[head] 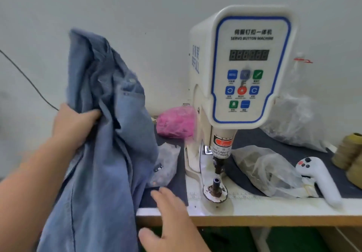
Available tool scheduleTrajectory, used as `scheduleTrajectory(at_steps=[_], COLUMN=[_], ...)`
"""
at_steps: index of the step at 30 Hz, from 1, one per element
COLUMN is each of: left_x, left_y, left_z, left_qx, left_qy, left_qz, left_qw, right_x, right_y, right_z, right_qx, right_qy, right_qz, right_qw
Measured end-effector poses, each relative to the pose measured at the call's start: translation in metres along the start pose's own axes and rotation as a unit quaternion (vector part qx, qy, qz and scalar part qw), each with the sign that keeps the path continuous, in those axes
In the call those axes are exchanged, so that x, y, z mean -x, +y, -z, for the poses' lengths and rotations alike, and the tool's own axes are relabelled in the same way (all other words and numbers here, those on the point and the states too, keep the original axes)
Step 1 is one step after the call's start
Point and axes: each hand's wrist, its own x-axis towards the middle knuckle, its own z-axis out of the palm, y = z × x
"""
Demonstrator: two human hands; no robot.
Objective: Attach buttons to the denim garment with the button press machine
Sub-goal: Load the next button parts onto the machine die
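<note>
The right hand (170,218) is hovering closest to the camera, in front of the button machine (242,79) and a little to its left. Its fingers are straight and spread out, and it is holding nothing. It is reaching over the front edge of the table (274,212).

The left hand (75,124) is lifting the denim garment (105,144) up, well to the left of the machine. Its fingers are curling around a bunch of the cloth. The garment is light blue and soft, with many folds, dark stitching lines and a small shiny metal button (131,80) near the top. It is hanging down past the table edge and is not touching the machine.

The machine's metal post (216,185) is standing bare at its base. A pink bag (176,122) is lying behind, just left of the machine.
</note>
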Motion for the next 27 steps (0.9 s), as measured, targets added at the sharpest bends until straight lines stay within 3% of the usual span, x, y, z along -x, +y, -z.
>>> scheduleTrajectory(at_steps=[3,6,8,10,12,14,16,18,22,25,27], left_x=[0.029,0.055,0.074,0.093,0.103,0.108,0.109,0.108,0.103,0.106,0.108], left_y=[-0.032,-0.06,-0.068,-0.065,-0.054,-0.045,-0.045,-0.047,-0.045,-0.045,-0.049], left_z=[-0.03,-0.05,-0.064,-0.077,-0.089,-0.101,-0.112,-0.117,-0.118,-0.121,-0.123], left_qx=[-0.112,-0.283,-0.3,-0.251,-0.234,-0.29,-0.373,-0.365,-0.333,-0.344,-0.34], left_qy=[-0.093,-0.078,-0.046,-0.035,-0.097,-0.217,-0.269,-0.285,-0.323,-0.298,-0.273], left_qz=[0.018,-0.032,-0.127,-0.262,-0.342,-0.333,-0.295,-0.254,-0.196,-0.204,-0.212], left_qw=[0.989,0.955,0.944,0.931,0.905,0.871,0.838,0.849,0.864,0.867,0.875], right_x=[0.003,0.008,0.016,0.022,0.027,0.031,0.03,0.021,0.004,0.002,0.002], right_y=[0.013,0.022,0.031,0.045,0.056,0.069,0.086,0.11,0.154,0.163,0.163], right_z=[-0.008,-0.002,0.007,0.019,0.033,0.053,0.076,0.099,0.108,0.097,0.097], right_qx=[0.054,-0.013,-0.036,-0.037,-0.059,-0.085,-0.092,-0.067,0.069,0.186,0.19], right_qy=[-0.089,-0.033,0.029,0.081,0.143,0.247,0.346,0.395,0.348,0.327,0.329], right_qz=[0.022,0.011,-0.008,-0.014,-0.011,0.003,-0.006,-0.051,-0.142,-0.126,-0.121], right_qw=[0.994,0.999,0.999,0.996,0.988,0.965,0.934,0.915,0.924,0.918,0.917])
